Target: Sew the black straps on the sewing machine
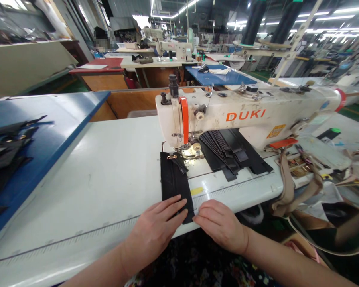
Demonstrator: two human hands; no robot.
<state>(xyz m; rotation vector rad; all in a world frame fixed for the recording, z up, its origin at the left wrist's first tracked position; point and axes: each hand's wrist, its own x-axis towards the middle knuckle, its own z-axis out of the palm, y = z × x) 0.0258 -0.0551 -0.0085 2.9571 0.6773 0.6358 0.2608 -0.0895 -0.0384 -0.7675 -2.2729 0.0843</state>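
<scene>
A long black fabric piece [175,181] lies on the white sewing table, its far end beside the presser foot [194,155] of the sewing machine [245,113]. On that end sits a short black strap with a metal ring [179,163]. My left hand [161,223] rests flat on the near part of the piece, fingers stretched out. Beside its near right edge is my right hand [219,223], fingers bent and pressed together, the tips at the edge. Whatever they may pinch is hidden.
Black strips [219,149] lie fanned out under the machine arm. More black pieces [8,147] are on the blue table [77,105] at left. At right are a parts tray [300,167] and beige straps [287,187]. A person [103,40] is farther back.
</scene>
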